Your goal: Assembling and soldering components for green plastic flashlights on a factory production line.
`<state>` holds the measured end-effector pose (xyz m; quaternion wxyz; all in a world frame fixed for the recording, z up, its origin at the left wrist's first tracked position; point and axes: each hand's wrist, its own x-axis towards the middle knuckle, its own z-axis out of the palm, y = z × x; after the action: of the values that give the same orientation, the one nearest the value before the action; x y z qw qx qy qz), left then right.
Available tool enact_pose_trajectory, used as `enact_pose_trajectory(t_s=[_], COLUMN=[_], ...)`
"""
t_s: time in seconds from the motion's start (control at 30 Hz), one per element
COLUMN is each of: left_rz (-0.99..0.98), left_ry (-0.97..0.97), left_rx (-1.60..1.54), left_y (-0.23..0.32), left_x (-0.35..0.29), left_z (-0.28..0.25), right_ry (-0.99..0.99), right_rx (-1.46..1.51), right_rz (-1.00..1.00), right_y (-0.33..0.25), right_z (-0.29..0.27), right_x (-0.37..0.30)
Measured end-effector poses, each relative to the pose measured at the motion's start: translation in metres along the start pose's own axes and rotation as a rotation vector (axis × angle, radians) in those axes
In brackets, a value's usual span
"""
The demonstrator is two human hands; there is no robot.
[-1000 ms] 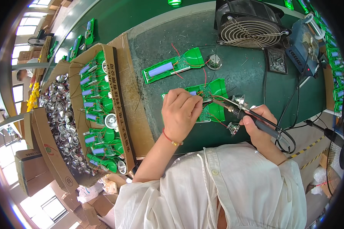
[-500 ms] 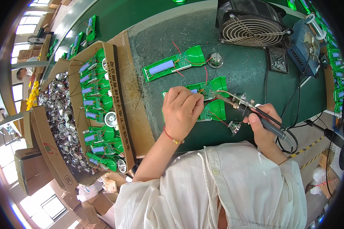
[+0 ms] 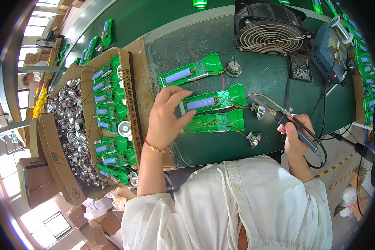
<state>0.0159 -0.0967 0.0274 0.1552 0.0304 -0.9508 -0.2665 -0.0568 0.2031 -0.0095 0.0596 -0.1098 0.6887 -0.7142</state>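
My right hand (image 3: 298, 135) grips a soldering iron (image 3: 307, 141) with a thin metal tube along its barrel; the tip points left, just beyond the wide end of the middle green casing (image 3: 237, 92). That casing holds a purple cylindrical battery (image 3: 201, 103) and a small circuit board with wires. My left hand (image 3: 166, 114) is open, its thumb and fingers spread around the casing's left end; whether they touch it is unclear. A nearer green casing (image 3: 236, 121) lies alongside, and a farther casing (image 3: 212, 64) holds another battery. Silvery lamp reflectors (image 3: 254, 140) lie to their right.
A cardboard box (image 3: 133, 112) of wired green casings stands on the left, beside a heap of silvery reflectors (image 3: 71, 129). Across the bench are a black fan (image 3: 273, 35), a small dark tray (image 3: 301, 67) and a blue soldering station (image 3: 327, 52) with a solder spool. Black cables hang at right.
My left hand has moved left and opened from a pinch over the middle casing, uncovering its battery. The soldering iron has drawn back right, away from the circuit board.
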Motion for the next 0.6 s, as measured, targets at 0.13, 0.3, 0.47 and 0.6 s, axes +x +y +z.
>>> enact_pose_trajectory(t_s=[0.13,0.3,0.47,0.6], left_rz=[-0.155,-0.157,-0.160,-0.060], left_ry=[-0.250,-0.236,-0.156,-0.083], left_rx=[-0.130,-0.125,-0.152,-0.113], left_y=[-0.024,-0.031,-0.034,-0.032], left_x=[-0.015,-0.022,-0.033,-0.035], left_z=[0.001,-0.003,0.002,0.002], right_ry=[0.035,0.059,0.105,0.147], right_rx=[-0.002,0.021,-0.022,-0.034], right_rz=[-0.020,-0.088,-0.055,-0.058], right_y=[0.003,0.007,0.008,0.007], right_z=[-0.004,-0.012,-0.017,-0.021], right_x=[0.004,0.006,0.002,0.002])
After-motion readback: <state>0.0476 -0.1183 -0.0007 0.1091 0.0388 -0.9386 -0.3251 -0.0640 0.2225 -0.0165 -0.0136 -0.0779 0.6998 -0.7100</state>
